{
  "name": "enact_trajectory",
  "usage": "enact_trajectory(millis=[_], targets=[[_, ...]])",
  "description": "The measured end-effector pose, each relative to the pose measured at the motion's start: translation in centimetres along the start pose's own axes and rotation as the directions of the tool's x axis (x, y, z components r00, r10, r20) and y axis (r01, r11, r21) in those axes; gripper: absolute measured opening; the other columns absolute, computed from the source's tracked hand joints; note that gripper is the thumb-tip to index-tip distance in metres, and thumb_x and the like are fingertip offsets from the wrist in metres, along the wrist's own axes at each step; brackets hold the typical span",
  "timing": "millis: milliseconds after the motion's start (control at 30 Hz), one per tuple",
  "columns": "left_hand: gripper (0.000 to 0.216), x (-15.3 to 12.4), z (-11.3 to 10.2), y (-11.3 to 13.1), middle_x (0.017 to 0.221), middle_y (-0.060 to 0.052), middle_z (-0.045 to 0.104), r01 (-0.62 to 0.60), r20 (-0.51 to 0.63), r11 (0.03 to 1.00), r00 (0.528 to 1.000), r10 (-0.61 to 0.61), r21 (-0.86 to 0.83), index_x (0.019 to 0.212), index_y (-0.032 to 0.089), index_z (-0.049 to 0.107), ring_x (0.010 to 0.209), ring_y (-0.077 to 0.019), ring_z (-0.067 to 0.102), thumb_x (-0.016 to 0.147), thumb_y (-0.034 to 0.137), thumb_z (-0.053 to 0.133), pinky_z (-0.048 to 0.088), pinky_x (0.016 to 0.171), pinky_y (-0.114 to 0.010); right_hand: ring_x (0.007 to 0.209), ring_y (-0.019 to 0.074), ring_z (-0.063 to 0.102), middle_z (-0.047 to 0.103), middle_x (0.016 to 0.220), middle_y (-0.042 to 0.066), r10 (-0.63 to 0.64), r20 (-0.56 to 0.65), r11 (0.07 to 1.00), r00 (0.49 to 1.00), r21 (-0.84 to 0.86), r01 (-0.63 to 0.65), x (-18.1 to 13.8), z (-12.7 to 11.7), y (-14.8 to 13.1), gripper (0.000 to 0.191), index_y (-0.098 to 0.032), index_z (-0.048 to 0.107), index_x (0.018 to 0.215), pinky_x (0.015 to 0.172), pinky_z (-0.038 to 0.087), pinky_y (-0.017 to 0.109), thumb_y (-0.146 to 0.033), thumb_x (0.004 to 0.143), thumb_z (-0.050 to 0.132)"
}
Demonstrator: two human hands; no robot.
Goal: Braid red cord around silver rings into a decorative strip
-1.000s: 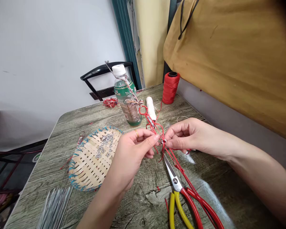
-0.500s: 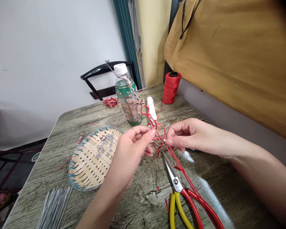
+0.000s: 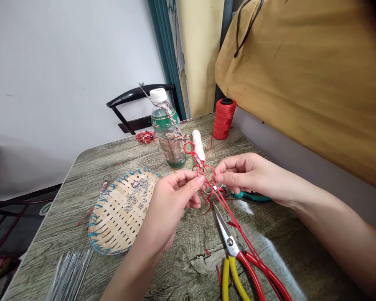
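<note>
Red cord [image 3: 227, 205] is strung between both hands, fixed to the neck of a green-labelled bottle [image 3: 166, 119] by twisted string. My left hand [image 3: 175, 196] has thumb and forefinger pinched on the cord. My right hand [image 3: 246, 172] pinches a red strand a little to the right, its fingertips close to the cord. One silver bead [image 3: 214, 187] sits on the paired strands below the fingers; more silver pieces [image 3: 199, 162] sit higher, under a red loop [image 3: 189, 147]. The long strands run down over scissors [image 3: 230, 242] with red handles.
A woven bamboo tray [image 3: 113, 228] with several silver beads [image 3: 138, 193] lies left, metal rods [image 3: 70, 276] in front. Yellow handles [image 3: 225, 278] lie beside the scissors. Behind stand a red thread spool [image 3: 224, 119] and white spool [image 3: 198, 144]. A teal-handled tool [image 3: 252, 196] lies under my right hand.
My right hand has moved up and left along the cord, off the silver bead, which now shows uncovered. The left hand stays pinched in nearly the same place. The teal handle has come into view.
</note>
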State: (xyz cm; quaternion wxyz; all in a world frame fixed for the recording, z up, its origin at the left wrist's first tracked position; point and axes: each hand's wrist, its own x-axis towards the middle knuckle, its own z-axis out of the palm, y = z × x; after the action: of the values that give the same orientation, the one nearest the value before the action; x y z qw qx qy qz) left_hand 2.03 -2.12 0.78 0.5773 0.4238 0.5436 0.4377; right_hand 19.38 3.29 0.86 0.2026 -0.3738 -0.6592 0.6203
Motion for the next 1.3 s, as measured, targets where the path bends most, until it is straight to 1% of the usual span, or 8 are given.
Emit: enact_trajectory(millis=[167,333,500,667,900,1033,1167,1300], targets=[[0.014,0.2,-0.2,0.2,0.055,0.004,0.052,-0.012,-0.060,0.999,0.998,0.010,-0.031,0.073,0.014,0.061,0.049,-0.0057,0.045,0.074,0.028,0.062,0.041,0.048,-0.017,0.043,0.0032,0.035,0.046,0.051,-0.006,0.006,-0.091,0.999,0.996,0.034,-0.003,0.2,0.2,-0.6,0.017,-0.014,0.058,0.071,0.040,0.022,0.019,-0.030,0.076,0.060],[0.012,0.3,-0.6,0.4,0.058,0.004,0.054,-0.049,-0.119,0.995,0.992,0.039,-0.084,0.072,0.016,0.062,0.047,-0.0050,0.045,0.073,0.027,0.064,0.042,0.046,-0.016,0.045,0.0030,0.036,0.046,0.051,-0.006,-0.049,-0.132,0.998,0.990,0.034,0.053,0.7,0.0,-1.0,0.013,-0.014,0.061,0.070,0.041,0.023,0.020,-0.024,0.076,0.059],[0.013,0.6,-0.6,0.3,0.061,0.003,0.056,-0.057,-0.126,0.993,0.991,0.044,-0.105,0.072,0.016,0.063,0.047,-0.0046,0.046,0.072,0.028,0.065,0.042,0.045,-0.015,0.048,0.0049,0.036,0.047,0.054,-0.004,-0.086,-0.182,0.996,0.980,-0.025,0.083,1.2,-0.3,-0.6,0.018,-0.014,0.062,0.071,0.044,0.024,0.022,-0.031,0.076,0.060],[0.013,0.7,-0.7,0.2,0.062,0.003,0.056,-0.094,-0.166,0.987,0.984,0.072,-0.129,0.072,0.015,0.063,0.047,-0.0041,0.045,0.071,0.027,0.066,0.042,0.044,-0.014,0.048,0.0057,0.035,0.046,0.053,-0.004,-0.075,-0.204,0.997,0.976,-0.028,0.071,1.3,-0.5,-0.7,0.023,-0.015,0.063,0.075,0.044,0.022,0.022,-0.037,0.074,0.062],[0.011,0.4,-0.9,0.2,0.074,0.002,0.055,-0.136,-0.251,0.981,0.963,0.099,-0.135,0.079,0.014,0.059,0.049,-0.0035,0.045,0.076,0.025,0.060,0.041,0.045,-0.015,0.047,0.0053,0.029,0.043,0.055,-0.004,-0.086,-0.297,0.996,0.951,-0.016,0.085,1.6,-0.9,-0.1,0.023,-0.012,0.062,0.076,0.042,0.020,0.022,-0.035,0.078,0.056],[0.008,0.5,-0.9,-0.2,0.077,0.002,0.058,-0.138,-0.264,0.988,0.958,0.115,-0.071,0.081,0.015,0.056,0.049,-0.0033,0.047,0.074,0.016,0.060,0.041,0.047,-0.015,0.053,0.0059,0.039,0.052,0.068,-0.002,-0.119,-0.211,0.993,0.970,-0.031,0.115,2.1,-0.8,0.7,0.014,-0.013,0.060,0.083,0.047,0.028,0.021,-0.025,0.077,0.057],[0.009,0.9,-0.8,-0.7,0.087,0.000,0.062,-0.135,-0.219,0.990,0.968,0.124,-0.034,0.076,0.014,0.056,0.048,-0.0020,0.048,0.070,0.015,0.063,0.042,0.049,-0.016,0.061,0.0083,0.050,0.057,0.074,0.000,-0.129,-0.105,0.989,0.986,0.055,0.135,2.4,-0.3,1.2,0.011,-0.015,0.055,0.080,0.056,0.039,0.022,-0.021,0.073,0.059],[0.011,1.3,-0.8,-1.2,0.070,0.002,0.060,-0.087,-0.123,0.996,0.989,0.086,-0.007,0.073,0.013,0.058,0.049,-0.0040,0.049,0.066,0.015,0.066,0.041,0.050,-0.017,0.061,0.0084,0.053,0.058,0.070,-0.001,-0.100,-0.023,0.988,0.995,0.119,0.102,2.5,0.1,1.5,0.014,-0.015,0.050,0.073,0.058,0.041,0.022,-0.018,0.068,0.063]])
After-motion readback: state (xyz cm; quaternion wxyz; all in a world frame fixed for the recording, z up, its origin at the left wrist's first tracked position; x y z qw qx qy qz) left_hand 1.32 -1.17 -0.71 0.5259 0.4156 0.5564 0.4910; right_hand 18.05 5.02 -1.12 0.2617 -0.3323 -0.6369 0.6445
